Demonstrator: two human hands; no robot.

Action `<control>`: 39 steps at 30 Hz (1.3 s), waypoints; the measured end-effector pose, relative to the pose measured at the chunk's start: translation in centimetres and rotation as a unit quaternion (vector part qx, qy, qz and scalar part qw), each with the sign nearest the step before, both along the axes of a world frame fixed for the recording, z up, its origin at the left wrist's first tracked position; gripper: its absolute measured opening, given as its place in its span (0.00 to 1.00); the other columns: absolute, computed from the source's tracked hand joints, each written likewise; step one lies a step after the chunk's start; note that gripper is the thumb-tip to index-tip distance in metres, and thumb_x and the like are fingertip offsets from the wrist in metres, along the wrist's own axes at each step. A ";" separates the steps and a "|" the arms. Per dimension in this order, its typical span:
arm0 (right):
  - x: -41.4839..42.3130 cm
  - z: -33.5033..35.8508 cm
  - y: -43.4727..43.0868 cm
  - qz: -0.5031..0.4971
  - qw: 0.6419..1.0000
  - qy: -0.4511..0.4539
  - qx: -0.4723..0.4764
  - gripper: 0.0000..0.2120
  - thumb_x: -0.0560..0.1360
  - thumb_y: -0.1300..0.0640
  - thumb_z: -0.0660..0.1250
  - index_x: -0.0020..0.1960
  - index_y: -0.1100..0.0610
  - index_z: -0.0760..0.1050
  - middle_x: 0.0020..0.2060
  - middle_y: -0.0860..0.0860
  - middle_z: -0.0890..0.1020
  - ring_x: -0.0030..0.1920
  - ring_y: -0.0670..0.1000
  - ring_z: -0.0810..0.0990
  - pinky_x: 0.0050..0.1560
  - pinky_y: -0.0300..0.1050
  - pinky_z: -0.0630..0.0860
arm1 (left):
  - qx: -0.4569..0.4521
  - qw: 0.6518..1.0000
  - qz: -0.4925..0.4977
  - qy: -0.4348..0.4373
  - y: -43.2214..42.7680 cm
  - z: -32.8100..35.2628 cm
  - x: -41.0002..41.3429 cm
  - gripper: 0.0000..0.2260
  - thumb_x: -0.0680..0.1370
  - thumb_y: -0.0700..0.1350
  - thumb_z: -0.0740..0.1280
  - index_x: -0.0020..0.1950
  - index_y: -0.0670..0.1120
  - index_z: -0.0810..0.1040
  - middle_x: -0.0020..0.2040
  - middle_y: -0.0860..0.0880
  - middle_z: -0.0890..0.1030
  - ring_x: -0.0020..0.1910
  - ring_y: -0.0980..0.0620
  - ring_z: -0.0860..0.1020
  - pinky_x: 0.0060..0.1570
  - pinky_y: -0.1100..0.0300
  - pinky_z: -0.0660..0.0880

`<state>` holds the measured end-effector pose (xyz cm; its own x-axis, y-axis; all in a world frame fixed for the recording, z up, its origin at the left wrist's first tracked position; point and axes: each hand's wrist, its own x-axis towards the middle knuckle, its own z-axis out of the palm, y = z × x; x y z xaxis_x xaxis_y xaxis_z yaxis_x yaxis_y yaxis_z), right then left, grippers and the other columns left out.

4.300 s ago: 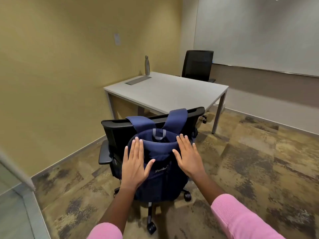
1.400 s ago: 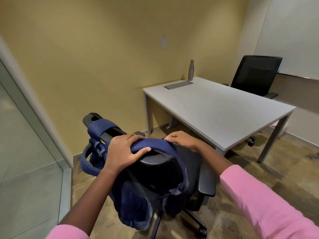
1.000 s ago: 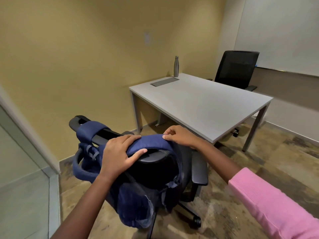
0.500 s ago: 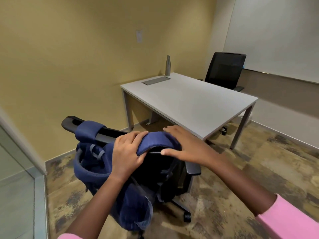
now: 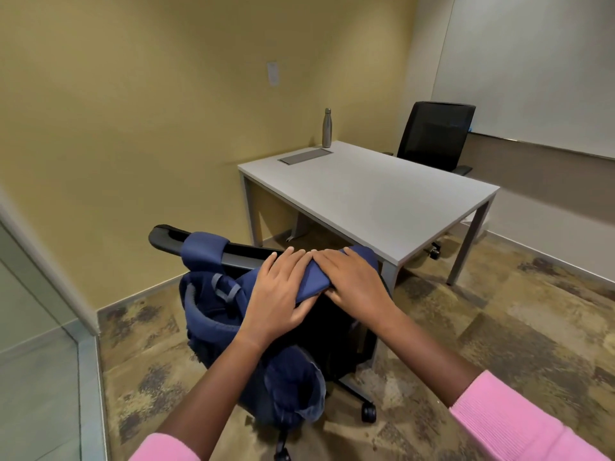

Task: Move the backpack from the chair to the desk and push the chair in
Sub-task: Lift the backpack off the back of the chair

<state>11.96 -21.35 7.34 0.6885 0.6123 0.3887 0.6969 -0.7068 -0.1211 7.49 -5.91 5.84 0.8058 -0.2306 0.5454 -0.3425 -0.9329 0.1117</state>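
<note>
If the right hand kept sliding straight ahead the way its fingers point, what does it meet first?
Likely the left hand: the right hand points along the backpack strap toward its fingertips, which look nearly touching.

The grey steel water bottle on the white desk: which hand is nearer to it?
Right. The right hand lies on the blue fabric backpack strap nearer the desk; the left hand is beside it, farther from the bottle.

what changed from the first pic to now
Both hands went from lying flat on the backpack to gripping one strap: left hand, right hand. The chair now stands nearer the desk. Backpack's straps still over chair back; bottle unmoved.
</note>
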 end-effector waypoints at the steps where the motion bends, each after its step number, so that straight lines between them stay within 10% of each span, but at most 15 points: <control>1: -0.2 -0.1 0.0 0.000 1.000 -0.004 0.007 0.24 0.74 0.56 0.62 0.68 0.57 0.64 0.66 0.53 0.73 0.67 0.52 0.70 0.71 0.48 0.59 | 0.012 1.000 -0.005 0.007 0.5 -0.3 -0.2 0.25 0.72 0.50 0.65 0.66 0.40 0.70 0.64 0.41 0.76 0.66 0.41 0.72 0.68 0.46 0.63; 7: -0.6 0.5 -1.4 -0.035 0.998 -0.035 0.049 0.19 0.72 0.61 0.64 0.62 0.61 0.72 0.59 0.59 0.79 0.59 0.58 0.77 0.66 0.52 0.68 | 0.088 0.995 -0.024 0.041 3.3 -1.0 -1.2 0.32 0.74 0.55 0.58 0.74 0.44 0.55 0.75 0.43 0.60 0.74 0.44 0.54 0.71 0.52 0.48; 15: -2.7 0.2 -0.1 -0.084 0.989 -0.073 0.094 0.20 0.66 0.63 0.54 0.54 0.62 0.77 0.48 0.60 0.83 0.49 0.60 0.81 0.50 0.50 0.78 | 0.225 0.972 -0.042 0.045 8.7 -2.6 -3.5 0.40 0.73 0.65 0.57 0.74 0.41 0.51 0.75 0.42 0.56 0.73 0.43 0.59 0.71 0.49 0.52; 26: -3.6 -0.9 -3.8 -0.105 0.989 -0.082 0.066 0.23 0.60 0.73 0.71 0.55 0.65 0.76 0.49 0.63 0.81 0.49 0.63 0.80 0.42 0.54 0.79 | 0.244 0.964 -0.054 0.087 6.1 -1.6 -4.5 0.43 0.59 0.41 0.76 0.70 0.36 0.63 0.69 0.36 0.69 0.66 0.41 0.71 0.63 0.48 0.68; 33: -4.8 -5.0 -6.6 -0.156 0.985 0.020 0.063 0.27 0.67 0.71 0.64 0.66 0.59 0.69 0.61 0.57 0.76 0.60 0.57 0.74 0.51 0.51 0.77 | 0.220 0.965 -0.072 0.121 2.7 -1.8 -4.5 0.37 0.69 0.32 0.63 0.74 0.40 0.49 0.75 0.35 0.55 0.73 0.36 0.57 0.73 0.45 0.49; 39: -4.9 -8.3 -5.3 -0.062 0.959 0.274 0.037 0.40 0.71 0.46 0.68 0.74 0.54 0.50 0.75 0.52 0.55 0.75 0.50 0.53 0.73 0.47 0.55 | 0.231 0.959 -0.057 0.153 0.3 -1.9 -3.9 0.35 0.73 0.36 0.59 0.75 0.44 0.42 0.77 0.41 0.50 0.76 0.41 0.49 0.74 0.52 0.40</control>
<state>7.08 -26.61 -0.92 0.8679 0.4966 -0.0136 0.4249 -0.7562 -0.4976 3.58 -5.65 3.95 0.8672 -0.4867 0.1051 -0.4625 -0.8655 -0.1922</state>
